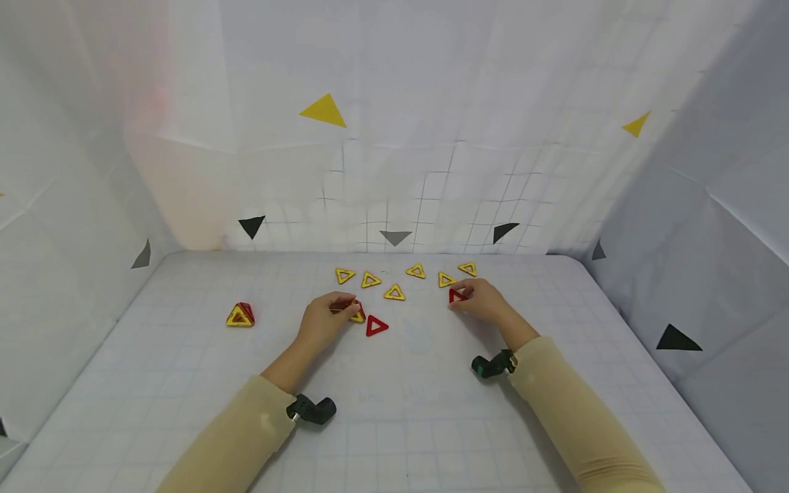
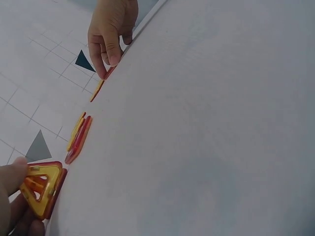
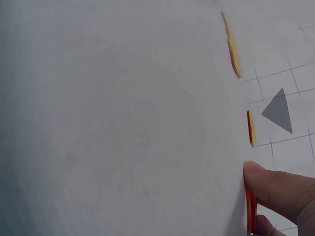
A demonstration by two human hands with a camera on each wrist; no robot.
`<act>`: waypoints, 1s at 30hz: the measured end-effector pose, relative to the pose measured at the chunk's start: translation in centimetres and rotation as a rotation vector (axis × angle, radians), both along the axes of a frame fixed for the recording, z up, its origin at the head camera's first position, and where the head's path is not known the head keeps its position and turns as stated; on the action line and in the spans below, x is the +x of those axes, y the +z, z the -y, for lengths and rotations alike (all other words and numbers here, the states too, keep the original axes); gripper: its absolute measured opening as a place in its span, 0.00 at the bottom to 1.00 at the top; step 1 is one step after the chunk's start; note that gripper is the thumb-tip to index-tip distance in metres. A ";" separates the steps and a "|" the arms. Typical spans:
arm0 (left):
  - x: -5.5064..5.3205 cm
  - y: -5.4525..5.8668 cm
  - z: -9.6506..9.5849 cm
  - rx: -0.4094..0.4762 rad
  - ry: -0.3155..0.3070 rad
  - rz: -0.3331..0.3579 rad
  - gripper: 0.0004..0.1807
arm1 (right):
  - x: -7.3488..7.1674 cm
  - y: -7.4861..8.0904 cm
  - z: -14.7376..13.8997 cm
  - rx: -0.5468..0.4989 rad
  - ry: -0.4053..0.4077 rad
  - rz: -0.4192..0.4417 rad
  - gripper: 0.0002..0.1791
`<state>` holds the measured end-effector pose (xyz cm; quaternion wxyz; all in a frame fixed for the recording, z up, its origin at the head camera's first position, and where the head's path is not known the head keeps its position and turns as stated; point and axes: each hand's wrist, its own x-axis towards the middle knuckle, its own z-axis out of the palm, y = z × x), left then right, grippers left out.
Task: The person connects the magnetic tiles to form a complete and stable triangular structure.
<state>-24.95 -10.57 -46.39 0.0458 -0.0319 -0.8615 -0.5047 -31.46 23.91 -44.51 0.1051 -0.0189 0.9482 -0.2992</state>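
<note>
My left hand point(image 1: 320, 320) grips a small pyramid-like form of yellow and red triangular magnetic tiles point(image 2: 45, 196) close to the table. Its yellow frame with an open centre faces the left wrist view, with red edges behind. Just right of it lies a flat red triangular tile point(image 1: 370, 327). My right hand point(image 1: 485, 301) pinches another red triangular tile point(image 3: 249, 209) at the right, thumb along its edge, near the table. Part of that tile is hidden by the fingers. A yellow triangular tile point(image 1: 442, 283) lies directly behind this hand.
Several more yellow triangular tiles point(image 1: 394, 298) lie flat and scattered along the back of the table point(image 1: 394, 397). A yellow and red tile pyramid point(image 1: 246, 311) stands apart at the left. White sheeting with coloured triangles point(image 1: 327, 111) rises behind and at both sides.
</note>
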 end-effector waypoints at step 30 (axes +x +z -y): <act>-3.6 -0.2 1.7 -0.002 0.080 0.021 0.19 | 1.5 0.7 -0.2 -0.004 0.023 0.010 0.26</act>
